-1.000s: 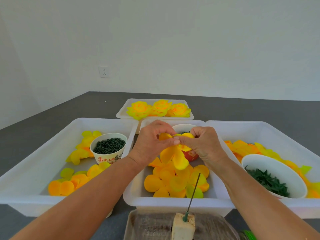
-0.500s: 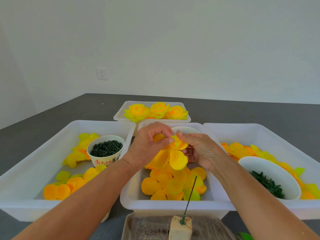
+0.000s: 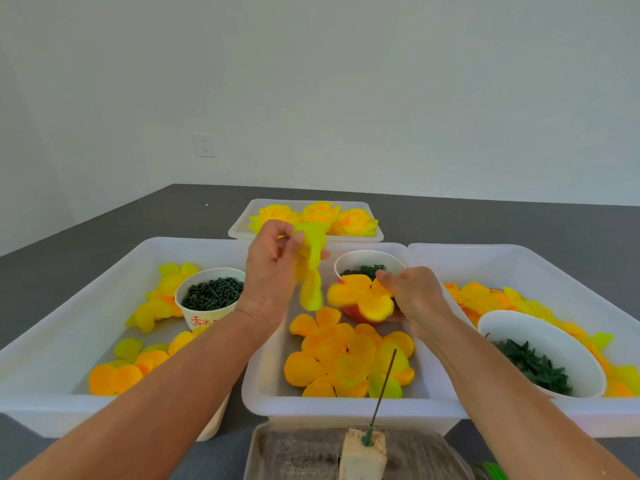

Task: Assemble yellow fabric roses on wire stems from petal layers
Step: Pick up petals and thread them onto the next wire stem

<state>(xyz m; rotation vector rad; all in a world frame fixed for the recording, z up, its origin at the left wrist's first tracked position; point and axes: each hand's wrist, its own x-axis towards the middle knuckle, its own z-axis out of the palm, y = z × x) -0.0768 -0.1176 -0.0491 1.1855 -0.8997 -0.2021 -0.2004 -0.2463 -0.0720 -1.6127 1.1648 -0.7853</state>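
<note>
Above the middle tray (image 3: 332, 407), left hand (image 3: 273, 271) pinches a limp yellow petal layer (image 3: 311, 268); right hand (image 3: 415, 299) holds a flat lobed one (image 3: 360, 297).

Three white plastic bins are set side by side on the dark grey table (image 3: 104, 233): the left bin (image 3: 45, 344) at 9 o'clock, the middle bin (image 3: 263, 375) at the centre and the right bin (image 3: 519, 261) at 3 o'clock, with a smaller white tray of finished yellow fabric roses (image 3: 242, 225) placed behind them at 12 o'clock. A paper cup of dark green pieces (image 3: 211, 301) is contained in the left bin, a second paper cup (image 3: 367, 263) in the far end of the middle bin, and a white bowl of green leaves (image 3: 540, 351) in the right bin, loose yellow petal layers (image 3: 346, 362) being spread in all three. At 6 o'clock, before the middle bin, a thin green wire stem (image 3: 382, 393) is stuck upright in a pale foam block (image 3: 363, 455), which is held in a clear plastic tray (image 3: 298, 455).
</note>
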